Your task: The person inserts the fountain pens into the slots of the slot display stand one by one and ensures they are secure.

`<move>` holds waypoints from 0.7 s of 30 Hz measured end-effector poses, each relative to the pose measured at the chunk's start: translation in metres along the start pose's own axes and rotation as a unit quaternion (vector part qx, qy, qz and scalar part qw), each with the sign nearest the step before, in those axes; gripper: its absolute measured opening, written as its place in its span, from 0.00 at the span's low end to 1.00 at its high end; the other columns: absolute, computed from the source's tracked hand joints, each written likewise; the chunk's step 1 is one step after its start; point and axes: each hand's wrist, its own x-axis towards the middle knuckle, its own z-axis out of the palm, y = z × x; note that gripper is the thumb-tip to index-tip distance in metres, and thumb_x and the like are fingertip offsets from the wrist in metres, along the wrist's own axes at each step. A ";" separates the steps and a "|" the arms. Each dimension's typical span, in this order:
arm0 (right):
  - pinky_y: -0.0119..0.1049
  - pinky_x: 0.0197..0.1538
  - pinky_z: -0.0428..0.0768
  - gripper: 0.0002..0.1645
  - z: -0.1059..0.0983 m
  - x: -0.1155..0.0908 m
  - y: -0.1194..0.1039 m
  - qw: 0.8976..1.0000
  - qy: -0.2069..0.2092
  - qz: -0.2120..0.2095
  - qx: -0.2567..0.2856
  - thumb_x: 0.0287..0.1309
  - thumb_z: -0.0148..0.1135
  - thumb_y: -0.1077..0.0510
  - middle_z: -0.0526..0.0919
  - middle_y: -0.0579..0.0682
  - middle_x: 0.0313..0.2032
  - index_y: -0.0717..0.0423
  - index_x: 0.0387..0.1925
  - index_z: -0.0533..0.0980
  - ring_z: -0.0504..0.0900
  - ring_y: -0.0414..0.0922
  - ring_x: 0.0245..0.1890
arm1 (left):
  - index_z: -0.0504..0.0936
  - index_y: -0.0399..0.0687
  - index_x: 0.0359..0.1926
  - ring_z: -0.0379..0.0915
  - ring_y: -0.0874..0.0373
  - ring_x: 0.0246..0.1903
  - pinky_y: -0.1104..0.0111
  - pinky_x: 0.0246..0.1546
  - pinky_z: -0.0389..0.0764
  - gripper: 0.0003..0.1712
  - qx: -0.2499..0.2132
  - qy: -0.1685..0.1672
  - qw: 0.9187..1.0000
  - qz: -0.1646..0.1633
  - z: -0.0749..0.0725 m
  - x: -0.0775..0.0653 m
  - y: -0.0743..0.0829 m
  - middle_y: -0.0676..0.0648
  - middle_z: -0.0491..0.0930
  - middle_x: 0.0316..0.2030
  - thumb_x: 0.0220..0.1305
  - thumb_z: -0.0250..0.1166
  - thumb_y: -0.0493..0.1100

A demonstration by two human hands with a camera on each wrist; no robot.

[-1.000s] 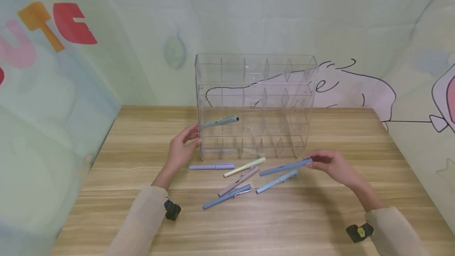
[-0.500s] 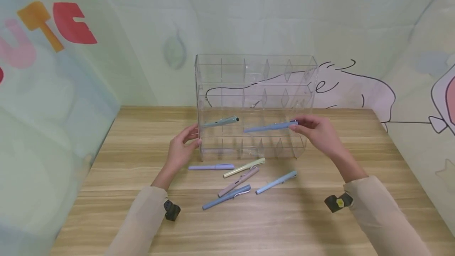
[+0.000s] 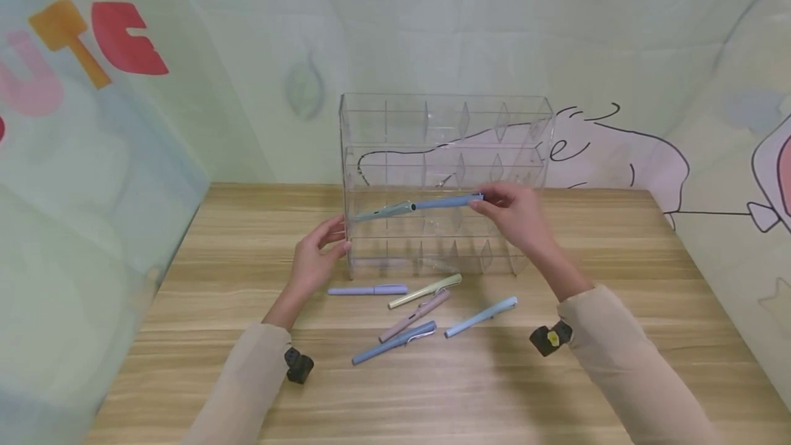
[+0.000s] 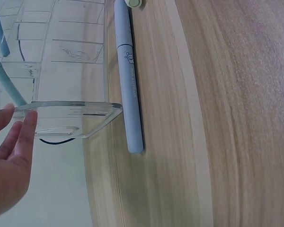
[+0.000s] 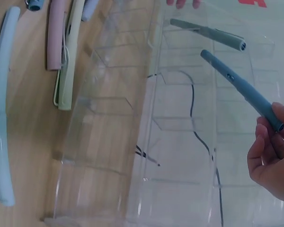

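Right hand: I see the right hand (image 3: 509, 215) raised in front of the clear rack (image 3: 404, 129), thumb and fingers drawn together in a pinch at one end of a blue pen (image 3: 445, 202).
Held pen: nearly level from the head view, pointing at the green pen (image 3: 386, 211); from my right wrist feed, the two are apart (I cannot tell whether its tip is inside a compartment).
Left hand: the left hand (image 3: 316, 263) grips the edge of the rack's left side, thumb and fingers parted only by the panel.
Green pen: tilted in the left part of the rack, capped end higher.
Loose pens: on the wooden table (image 3: 482, 397) I count a lilac pen (image 3: 367, 290) along the rack's front, then a pale yellow pen (image 3: 425, 291), a pink pen (image 3: 415, 315) and a darker blue pen (image 3: 394, 342) close together, and a light blue pen (image 3: 480, 316) to their right.
Backdrop: a printed cloth (image 3: 247, 53) behind the rack.
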 end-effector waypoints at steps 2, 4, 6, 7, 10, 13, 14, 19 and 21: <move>0.33 0.31 0.76 0.12 0.007 0.001 -0.001 1.000 0.004 0.000 -0.002 0.56 0.61 0.60 0.81 0.55 0.34 0.62 0.42 0.79 0.77 0.48 0.33 | 0.66 0.38 0.61 0.71 0.47 0.51 0.70 0.45 0.79 0.28 0.004 -0.002 1.000 -0.001 0.000 0.000 0.000 0.38 0.73 0.52 0.59 0.60 0.31; 0.33 0.32 0.76 0.12 0.015 0.001 -0.001 1.000 0.008 -0.001 0.000 0.56 0.62 0.61 0.81 0.55 0.34 0.62 0.42 0.79 0.78 0.48 0.33 | 0.66 0.39 0.61 0.71 0.48 0.51 0.70 0.46 0.79 0.28 0.006 -0.002 1.000 -0.003 0.000 0.000 0.000 0.39 0.73 0.52 0.59 0.60 0.31; 0.34 0.33 0.77 0.12 0.021 0.002 -0.001 1.000 0.012 -0.004 0.000 0.56 0.62 0.61 0.81 0.55 0.34 0.62 0.41 0.79 0.78 0.48 0.33 | 0.66 0.39 0.61 0.71 0.48 0.52 0.69 0.46 0.78 0.28 0.008 -0.003 1.000 -0.003 0.000 -0.001 0.001 0.39 0.73 0.53 0.59 0.60 0.31; 0.35 0.33 0.77 0.12 0.025 0.002 -0.001 1.000 0.014 -0.008 0.002 0.55 0.62 0.61 0.81 0.56 0.34 0.63 0.41 0.79 0.78 0.48 0.33 | 0.66 0.39 0.61 0.71 0.48 0.52 0.69 0.47 0.78 0.28 0.008 -0.004 1.000 -0.002 0.000 -0.001 0.001 0.39 0.73 0.53 0.59 0.60 0.31; 0.35 0.34 0.77 0.11 0.032 0.002 -0.002 1.000 0.017 -0.016 0.006 0.55 0.62 0.62 0.81 0.56 0.32 0.64 0.40 0.79 0.77 0.47 0.32 | 0.66 0.39 0.61 0.71 0.47 0.52 0.68 0.47 0.78 0.29 0.007 -0.004 1.000 -0.003 0.000 0.000 0.001 0.38 0.72 0.53 0.59 0.60 0.31; 0.34 0.33 0.76 0.10 0.038 0.003 -0.002 0.999 0.021 -0.024 0.009 0.54 0.62 0.63 0.80 0.56 0.31 0.64 0.39 0.79 0.76 0.47 0.31 | 0.66 0.38 0.61 0.70 0.47 0.52 0.68 0.47 0.78 0.28 0.004 -0.004 1.000 -0.002 0.000 0.000 0.001 0.38 0.72 0.53 0.58 0.60 0.30; 0.33 0.32 0.76 0.10 0.039 0.003 -0.002 0.999 0.022 -0.024 0.011 0.54 0.63 0.63 0.80 0.56 0.30 0.64 0.39 0.79 0.75 0.47 0.30 | 0.66 0.38 0.61 0.71 0.47 0.52 0.68 0.47 0.78 0.28 0.003 -0.003 1.000 -0.003 0.000 0.000 0.001 0.38 0.72 0.53 0.58 0.60 0.30; 0.32 0.32 0.75 0.11 0.044 0.005 -0.002 0.999 0.029 -0.022 0.011 0.53 0.63 0.63 0.81 0.57 0.31 0.65 0.39 0.80 0.76 0.47 0.30 | 0.67 0.38 0.61 0.70 0.46 0.52 0.69 0.47 0.78 0.28 -0.005 -0.002 1.000 -0.002 0.000 0.000 0.000 0.37 0.72 0.52 0.58 0.60 0.30; 0.32 0.31 0.75 0.11 0.044 0.005 -0.002 0.999 0.029 -0.022 0.007 0.53 0.63 0.63 0.81 0.57 0.30 0.65 0.39 0.80 0.76 0.48 0.30 | 0.67 0.38 0.61 0.71 0.47 0.52 0.69 0.47 0.78 0.28 -0.004 -0.001 1.000 -0.001 0.000 0.000 0.000 0.37 0.73 0.52 0.58 0.60 0.30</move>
